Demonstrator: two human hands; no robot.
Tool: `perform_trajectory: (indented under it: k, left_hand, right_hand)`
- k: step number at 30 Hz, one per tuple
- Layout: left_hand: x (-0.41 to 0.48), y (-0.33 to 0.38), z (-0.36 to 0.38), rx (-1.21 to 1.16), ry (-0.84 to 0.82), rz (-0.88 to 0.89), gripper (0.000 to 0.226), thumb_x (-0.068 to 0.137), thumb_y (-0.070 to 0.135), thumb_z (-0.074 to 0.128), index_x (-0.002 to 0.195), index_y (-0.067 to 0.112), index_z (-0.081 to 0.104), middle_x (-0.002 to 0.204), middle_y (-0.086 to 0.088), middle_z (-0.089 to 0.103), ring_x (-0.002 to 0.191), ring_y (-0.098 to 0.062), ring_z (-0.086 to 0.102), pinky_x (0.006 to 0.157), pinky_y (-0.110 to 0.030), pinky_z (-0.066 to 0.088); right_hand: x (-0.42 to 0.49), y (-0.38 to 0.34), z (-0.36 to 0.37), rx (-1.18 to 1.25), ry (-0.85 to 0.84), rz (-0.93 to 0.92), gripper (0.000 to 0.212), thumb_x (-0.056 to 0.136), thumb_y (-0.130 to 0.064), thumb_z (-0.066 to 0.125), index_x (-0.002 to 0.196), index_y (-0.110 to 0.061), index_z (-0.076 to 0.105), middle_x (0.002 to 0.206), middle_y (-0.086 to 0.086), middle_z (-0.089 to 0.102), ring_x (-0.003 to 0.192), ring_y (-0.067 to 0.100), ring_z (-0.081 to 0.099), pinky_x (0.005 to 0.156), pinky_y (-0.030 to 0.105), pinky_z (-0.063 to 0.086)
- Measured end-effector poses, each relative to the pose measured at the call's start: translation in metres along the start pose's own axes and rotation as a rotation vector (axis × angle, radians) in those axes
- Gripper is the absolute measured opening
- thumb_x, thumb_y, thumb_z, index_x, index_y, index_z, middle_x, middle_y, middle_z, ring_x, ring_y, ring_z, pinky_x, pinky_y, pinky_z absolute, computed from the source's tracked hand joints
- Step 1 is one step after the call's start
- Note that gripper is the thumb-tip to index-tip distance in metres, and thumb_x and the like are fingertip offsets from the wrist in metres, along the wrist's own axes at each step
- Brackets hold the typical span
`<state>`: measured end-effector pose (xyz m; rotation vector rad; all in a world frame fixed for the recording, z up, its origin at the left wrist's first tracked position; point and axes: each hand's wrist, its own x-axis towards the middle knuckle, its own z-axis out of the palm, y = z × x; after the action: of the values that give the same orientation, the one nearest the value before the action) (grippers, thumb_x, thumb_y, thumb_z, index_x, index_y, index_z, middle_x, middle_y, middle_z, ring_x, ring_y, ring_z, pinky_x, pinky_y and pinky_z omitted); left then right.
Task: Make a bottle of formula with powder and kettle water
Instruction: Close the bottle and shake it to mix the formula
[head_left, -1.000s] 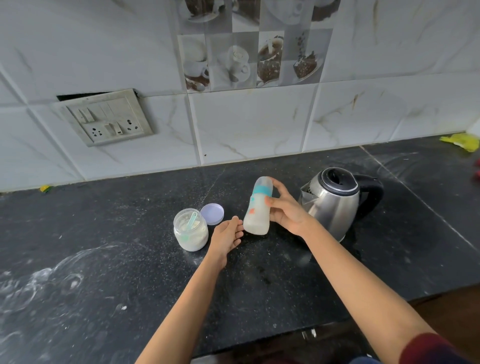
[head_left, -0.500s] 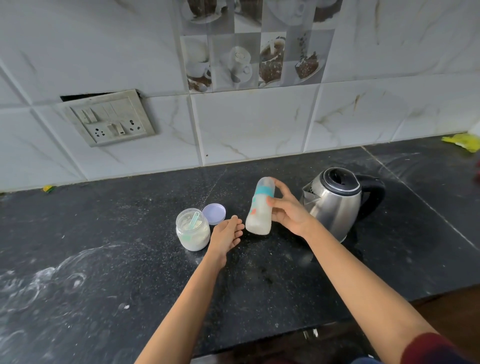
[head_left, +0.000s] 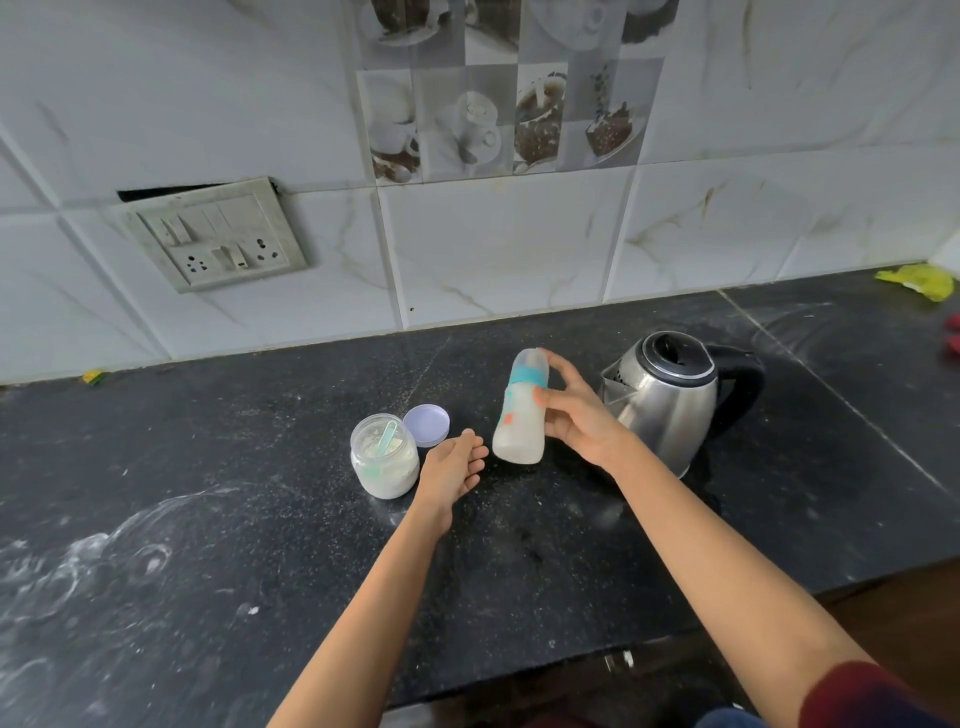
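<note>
Hardly anything had shifted over the last second. The open powder jar (head_left: 384, 462), scoop (head_left: 386, 440) inside, stood on the table (head_left: 234, 530) with its lid (head_left: 427, 425) just behind. The left hand (head_left: 452, 467) still lay beside the jar, its grip slack and empty. The capped bottle (head_left: 519, 421), milky inside, stayed tilted, base low by the table, the right hand (head_left: 576, 423) keeping its grip round it, near the kettle (head_left: 670, 400). Filling looked done, and probably only mixing remained.
</note>
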<state>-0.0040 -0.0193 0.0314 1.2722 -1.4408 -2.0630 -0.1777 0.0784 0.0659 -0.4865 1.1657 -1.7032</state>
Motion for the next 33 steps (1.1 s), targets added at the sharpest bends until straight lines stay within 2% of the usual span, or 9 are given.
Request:
perform_trajectory:
  k: [3, 7, 11, 14, 18, 22, 26, 29, 33]
  left_hand:
    - [-0.001, 0.0, 0.001, -0.004, -0.006, 0.006, 0.029, 0.102, 0.037, 0.05, 0.106, 0.016, 0.069, 0.096, 0.002, 0.071, 0.086, -0.009, 0.062, 0.081, -0.024, 0.053]
    - [-0.001, 0.0, 0.003, 0.002, -0.009, 0.014, 0.029, 0.102, 0.038, 0.05, 0.106, 0.016, 0.068, 0.095, 0.004, 0.071, 0.084, -0.008, 0.061, 0.08, -0.024, 0.052]
    - [-0.002, 0.0, 0.002, 0.004, -0.009, 0.01, 0.029, 0.102, 0.038, 0.05, 0.106, 0.016, 0.068, 0.097, 0.003, 0.072, 0.085, -0.008, 0.062, 0.079, -0.023, 0.053]
    - [-0.002, 0.001, 0.002, 0.005, -0.009, 0.005, 0.03, 0.102, 0.039, 0.05, 0.107, 0.016, 0.068, 0.097, 0.004, 0.071, 0.085, -0.007, 0.062, 0.082, -0.024, 0.053]
    - [-0.002, 0.002, 0.003, 0.009, -0.008, -0.007, 0.03, 0.102, 0.038, 0.05, 0.108, 0.016, 0.068, 0.098, 0.003, 0.072, 0.086, -0.008, 0.063, 0.081, -0.024, 0.053]
    - [-0.002, 0.002, 0.004, 0.001, -0.007, -0.005, 0.03, 0.102, 0.038, 0.05, 0.108, 0.016, 0.068, 0.095, 0.004, 0.071, 0.083, -0.007, 0.061, 0.084, -0.026, 0.053]
    - [-0.003, 0.003, 0.005, 0.021, -0.022, -0.014, 0.033, 0.102, 0.04, 0.049, 0.109, 0.015, 0.068, 0.099, 0.0, 0.071, 0.086, -0.009, 0.063, 0.085, -0.027, 0.054]
    - [-0.008, 0.006, 0.005, -0.014, -0.194, -0.102, 0.047, 0.103, 0.047, 0.041, 0.121, 0.01, 0.064, 0.106, -0.005, 0.072, 0.095, -0.016, 0.069, 0.081, -0.029, 0.057]
    - [-0.013, 0.006, 0.005, -0.212, -0.557, -0.242, 0.059, 0.104, 0.051, 0.029, 0.134, 0.005, 0.052, 0.123, -0.02, 0.068, 0.111, -0.031, 0.068, 0.086, -0.037, 0.059]
  right_hand:
    - [0.0, 0.0, -0.001, 0.05, 0.077, -0.029, 0.072, 0.074, -0.01, 0.076, 0.133, -0.036, 0.045, 0.138, 0.016, 0.049, 0.114, 0.035, 0.063, 0.084, 0.049, 0.057]
    - [-0.001, 0.001, -0.001, -0.01, -0.009, -0.002, 0.072, 0.076, -0.009, 0.077, 0.136, -0.035, 0.045, 0.135, 0.017, 0.052, 0.113, 0.035, 0.064, 0.084, 0.049, 0.057]
    - [0.0, 0.001, -0.003, 0.093, 0.083, -0.037, 0.069, 0.074, -0.009, 0.077, 0.13, -0.038, 0.047, 0.137, 0.015, 0.048, 0.114, 0.035, 0.063, 0.084, 0.049, 0.057]
    - [-0.001, 0.001, -0.004, -0.024, -0.029, 0.019, 0.07, 0.077, -0.008, 0.077, 0.133, -0.037, 0.047, 0.134, 0.018, 0.054, 0.112, 0.035, 0.065, 0.082, 0.048, 0.057]
    - [0.0, 0.002, -0.004, 0.029, 0.089, -0.013, 0.071, 0.078, -0.008, 0.075, 0.135, -0.036, 0.043, 0.137, 0.016, 0.05, 0.113, 0.035, 0.064, 0.085, 0.05, 0.057]
    - [-0.003, 0.002, -0.002, -0.045, -0.021, 0.03, 0.069, 0.077, -0.008, 0.076, 0.132, -0.038, 0.047, 0.134, 0.018, 0.053, 0.111, 0.034, 0.065, 0.084, 0.048, 0.057]
    - [-0.003, 0.003, -0.001, 0.066, 0.055, -0.003, 0.066, 0.078, -0.007, 0.072, 0.131, -0.036, 0.044, 0.135, 0.018, 0.051, 0.11, 0.034, 0.066, 0.082, 0.048, 0.058]
    - [-0.004, 0.006, -0.001, 0.036, -0.052, 0.018, 0.065, 0.084, -0.004, 0.067, 0.137, -0.033, 0.043, 0.133, 0.017, 0.052, 0.112, 0.036, 0.065, 0.085, 0.05, 0.056]
    - [-0.004, 0.01, -0.001, 0.17, -0.074, -0.005, 0.072, 0.084, -0.004, 0.064, 0.145, -0.03, 0.037, 0.138, 0.021, 0.047, 0.128, 0.046, 0.049, 0.104, 0.059, 0.042]
